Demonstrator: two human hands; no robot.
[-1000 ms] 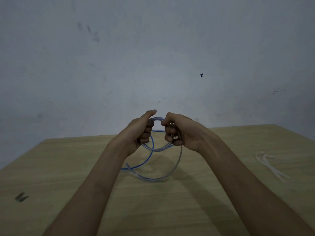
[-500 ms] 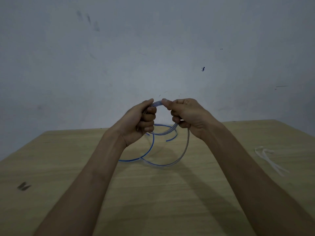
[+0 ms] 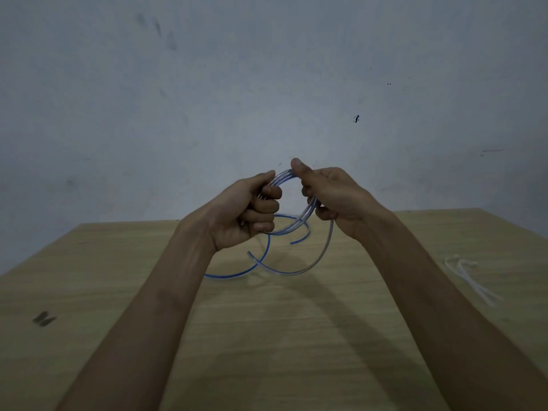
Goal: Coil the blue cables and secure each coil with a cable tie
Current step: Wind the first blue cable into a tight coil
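While we held the blue cable (image 3: 284,177) coiled above the table (image 3: 118,292), our left hand (image 3: 249,212) gripped the stacked loops | our right hand (image 3: 332,197) pinched the top turn | loose tails, apparently two, we judged best wound in evenly.

A: How many hands are you counting?
B: I'm counting two, one left hand (image 3: 246,215) and one right hand (image 3: 335,197), plus one coil of blue cable (image 3: 281,176).
A: How many cables are making it up?
B: I'm failing to tell; several strands are overlapping.
A: Anything else?
B: One wooden table (image 3: 267,336) is showing, one dark mark (image 3: 44,318), and one bundle of white cable ties (image 3: 468,277), too blurred for counting
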